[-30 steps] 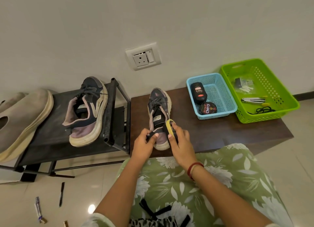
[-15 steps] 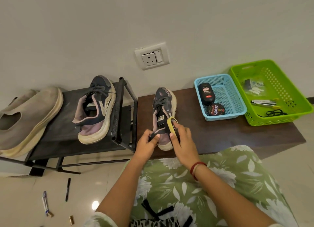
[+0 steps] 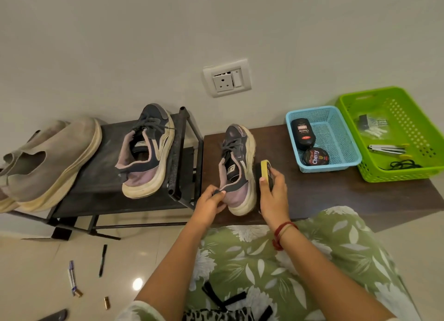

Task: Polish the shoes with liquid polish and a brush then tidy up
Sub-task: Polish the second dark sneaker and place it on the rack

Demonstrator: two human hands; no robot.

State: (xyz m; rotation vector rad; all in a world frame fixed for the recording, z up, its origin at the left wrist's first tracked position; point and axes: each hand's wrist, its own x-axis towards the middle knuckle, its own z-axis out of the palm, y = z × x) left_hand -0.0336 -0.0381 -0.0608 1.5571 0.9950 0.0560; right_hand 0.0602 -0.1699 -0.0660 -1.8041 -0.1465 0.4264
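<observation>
Left hand (image 3: 211, 201) pinches the heel of a sneaker (image 3: 237, 169) on a bench (image 3: 336, 190) — right hand (image 3: 274, 195) grips a brush (image 3: 266, 172) just beside it.

**Legible text: "Cherry", twice, nothing else**

- Round black tin (image 3: 315, 156) in the blue basket (image 3: 312, 109): the lid reads "Cherry" in white script, running bottom to top in the head view. The finer print around it is too small to read.
- Black polish bottle (image 3: 302, 134), lying in the same basket just behind the tin: the label reads "Cherry", rotated. The red patch near its cap end has tiny white print, unreadable.
- Shoe (image 3: 236, 166) on the bench: white tongue tag with dark marks, not legible.
- Second shoe (image 3: 149, 152) on the rack: tongue tag blurred too.
- Clear bag (image 3: 374, 124) in the green basket (image 3: 398, 175): printed lettering, cannot be read.
</observation>
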